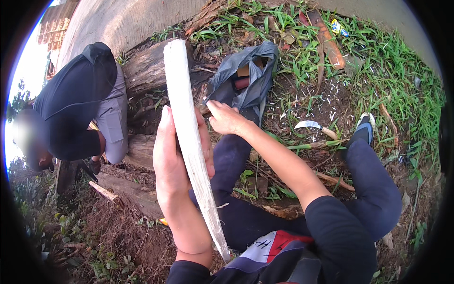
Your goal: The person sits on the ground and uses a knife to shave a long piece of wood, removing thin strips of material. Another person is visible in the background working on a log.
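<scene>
Over the bent legs, the left hand clasps the stick, which seems already stripped and tapered, while the right hand is at the bag, its grip impossible to tell, and the knife lies unheld, any shaping left to do unclear.

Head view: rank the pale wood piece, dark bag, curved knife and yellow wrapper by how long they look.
1. Pale wood piece, perhaps enlarged by nearness
2. Dark bag
3. Curved knife
4. Yellow wrapper
</scene>
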{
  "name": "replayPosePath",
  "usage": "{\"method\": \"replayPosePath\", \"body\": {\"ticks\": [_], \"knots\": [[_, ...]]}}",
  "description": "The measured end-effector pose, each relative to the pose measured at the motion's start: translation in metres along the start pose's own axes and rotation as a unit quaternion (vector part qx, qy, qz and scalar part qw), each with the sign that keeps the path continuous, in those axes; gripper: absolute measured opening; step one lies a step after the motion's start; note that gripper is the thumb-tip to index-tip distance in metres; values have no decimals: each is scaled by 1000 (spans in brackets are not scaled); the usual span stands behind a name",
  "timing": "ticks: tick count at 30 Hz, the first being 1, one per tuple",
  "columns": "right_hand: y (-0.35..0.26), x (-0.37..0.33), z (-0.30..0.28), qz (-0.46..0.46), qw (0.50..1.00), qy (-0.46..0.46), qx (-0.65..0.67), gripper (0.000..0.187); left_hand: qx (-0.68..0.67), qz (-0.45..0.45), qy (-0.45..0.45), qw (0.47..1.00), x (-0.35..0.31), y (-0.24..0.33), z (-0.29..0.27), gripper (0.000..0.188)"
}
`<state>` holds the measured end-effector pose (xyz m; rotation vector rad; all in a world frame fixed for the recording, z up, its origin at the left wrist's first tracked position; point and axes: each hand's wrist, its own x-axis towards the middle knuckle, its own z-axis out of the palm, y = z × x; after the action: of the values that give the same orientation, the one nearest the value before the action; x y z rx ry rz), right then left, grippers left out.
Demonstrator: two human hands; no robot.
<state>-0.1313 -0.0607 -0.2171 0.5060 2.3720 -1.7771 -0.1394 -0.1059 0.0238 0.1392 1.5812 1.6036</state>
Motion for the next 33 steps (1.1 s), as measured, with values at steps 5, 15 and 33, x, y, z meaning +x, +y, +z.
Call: {"method": "replayPosePath", "body": {"ticks": [5, 15, 33], "knots": [[34, 1, 15, -38, 992, 96, -75, 43, 42, 24, 4, 999, -6, 0, -1, 56], [128, 122, -13, 56, 950, 296, -84, 25, 54, 25, 2, 998, -18, -8, 11, 58], [106, 107, -30, 90, 922, 125, -356, 30, 93, 7, 95, 991, -20, -4, 5, 48]]}}
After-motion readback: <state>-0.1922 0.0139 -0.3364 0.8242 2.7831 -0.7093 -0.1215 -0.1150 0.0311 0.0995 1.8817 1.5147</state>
